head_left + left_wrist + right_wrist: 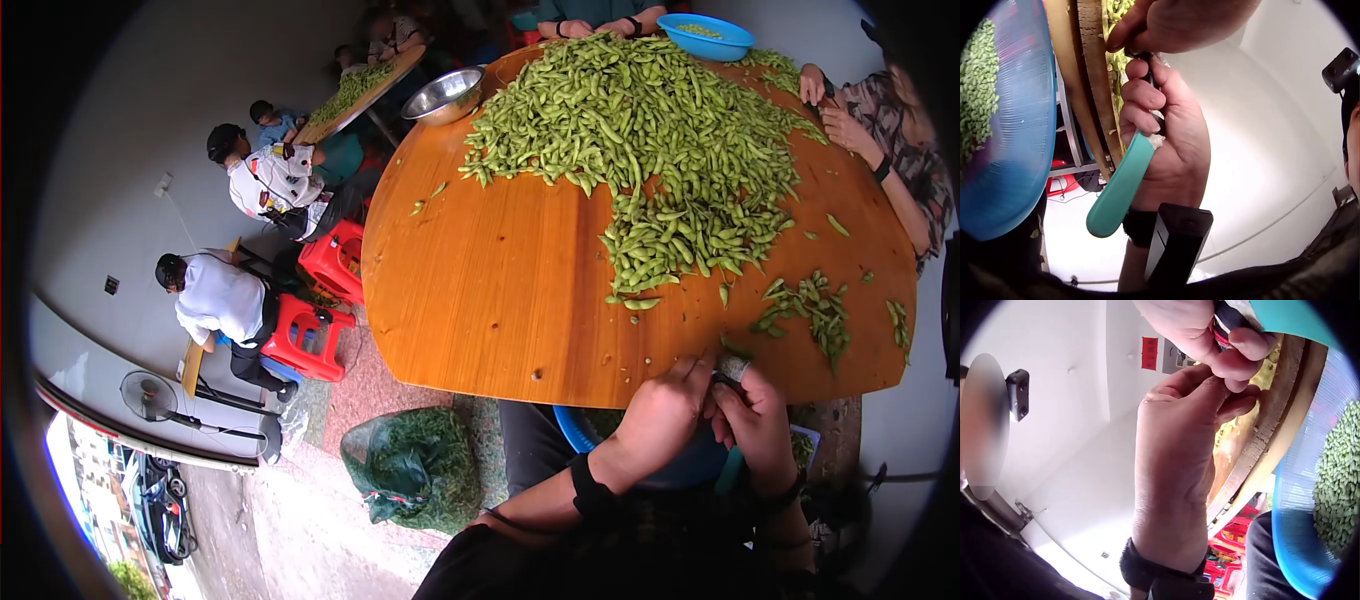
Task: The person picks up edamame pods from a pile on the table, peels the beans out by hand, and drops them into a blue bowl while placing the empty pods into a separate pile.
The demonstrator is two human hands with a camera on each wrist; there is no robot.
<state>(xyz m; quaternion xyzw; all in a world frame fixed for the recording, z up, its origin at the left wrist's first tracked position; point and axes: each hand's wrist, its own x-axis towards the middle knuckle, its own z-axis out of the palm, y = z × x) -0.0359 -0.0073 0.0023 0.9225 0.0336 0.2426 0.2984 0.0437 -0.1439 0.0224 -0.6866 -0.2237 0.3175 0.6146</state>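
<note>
My left hand [655,410] comes in from the left at the table's near edge, its thumb and fingertips pinched together against the right hand's fingers. A green pod [737,347] shows right at those fingertips, partly hidden. Curled round a teal-handled tool [1121,187] is my right hand [758,415]; the handle sticks out past the little finger, and the tool's dark front part runs up between the fingers. A greyish-white cover [733,370] sits on a digit of the right hand. Shelled green beans fill part of a blue basket [1294,531] below both hands.
A big heap of green soybean pods [640,150] covers the far part of the round wooden table [470,290], with a small pile [820,315] at right. A metal bowl [445,97] and blue basin [705,38] stand beyond. Another person's hands [845,130] work at right.
</note>
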